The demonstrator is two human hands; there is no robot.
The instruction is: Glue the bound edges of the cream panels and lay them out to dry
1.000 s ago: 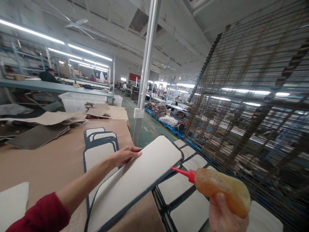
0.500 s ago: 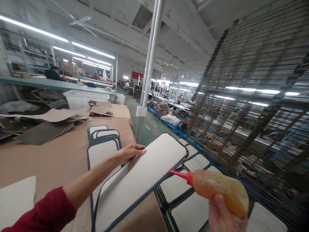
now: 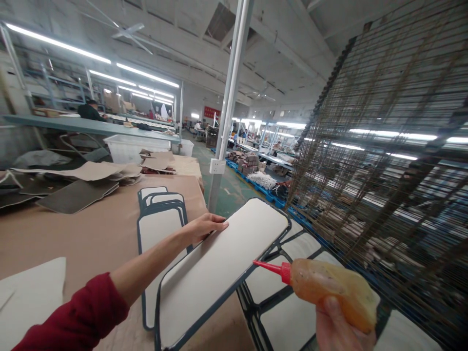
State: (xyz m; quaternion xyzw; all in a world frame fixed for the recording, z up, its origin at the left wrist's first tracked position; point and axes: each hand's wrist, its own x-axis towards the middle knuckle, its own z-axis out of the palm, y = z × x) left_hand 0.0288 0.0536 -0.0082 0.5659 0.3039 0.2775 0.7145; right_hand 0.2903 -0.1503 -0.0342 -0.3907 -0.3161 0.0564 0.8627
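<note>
My left hand (image 3: 205, 227), on a red-sleeved arm, grips the left edge of a white panel with a dark blue border (image 3: 223, 263) and holds it raised and tilted over the table. My right hand (image 3: 338, 326) at the bottom right is closed round a squeeze bottle of amber glue (image 3: 331, 290). Its red nozzle (image 3: 268, 268) points left and sits just off the raised panel's right edge. More bordered white panels (image 3: 288, 317) lie flat below the bottle.
A brown paper-covered table (image 3: 84, 234) carries a stack of bordered panels (image 3: 159, 214), grey and tan cut sheets (image 3: 80, 180) and a white piece (image 3: 29, 297). A tall wire drying rack (image 3: 387, 161) fills the right side. A metal pole (image 3: 228, 107) stands ahead. People work at distant benches.
The view has drifted, so the panel and my left hand sit slightly further right and higher. The bottle's nozzle has dropped a little along the panel's right edge.
</note>
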